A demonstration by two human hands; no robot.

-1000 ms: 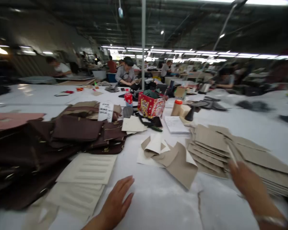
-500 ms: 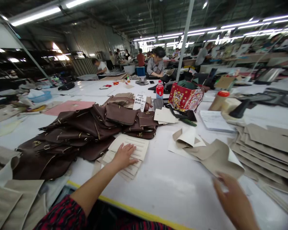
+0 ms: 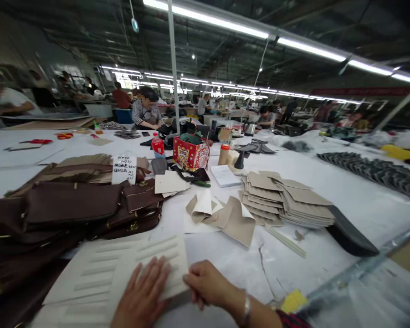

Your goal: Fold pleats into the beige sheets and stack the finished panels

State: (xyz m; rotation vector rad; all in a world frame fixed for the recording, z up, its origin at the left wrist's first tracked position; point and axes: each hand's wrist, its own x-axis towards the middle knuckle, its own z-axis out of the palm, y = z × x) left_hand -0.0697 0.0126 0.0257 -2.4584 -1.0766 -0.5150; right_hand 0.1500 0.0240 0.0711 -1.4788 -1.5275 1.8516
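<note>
I'm seeing R hand (image 3: 201, 283) now pinching ribbed panel (image 3: 175, 260) at its R edge, no longer apart; L hand (image 3: 144, 291) lying flat atop, both handling same pc.

- The single view looks out from the person's head, facing forward and down over the white table (image 3: 294, 173).
- Nearest the lens, low in the view, are the left hand (image 3: 143, 291) and the right hand (image 3: 207, 282).
- The wide sweep (the upright pole (image 3: 173, 64) leans slightly left in it) runs past the red box (image 3: 190, 154) to ceiling lights (image 3: 208, 20) far beyond.
</note>
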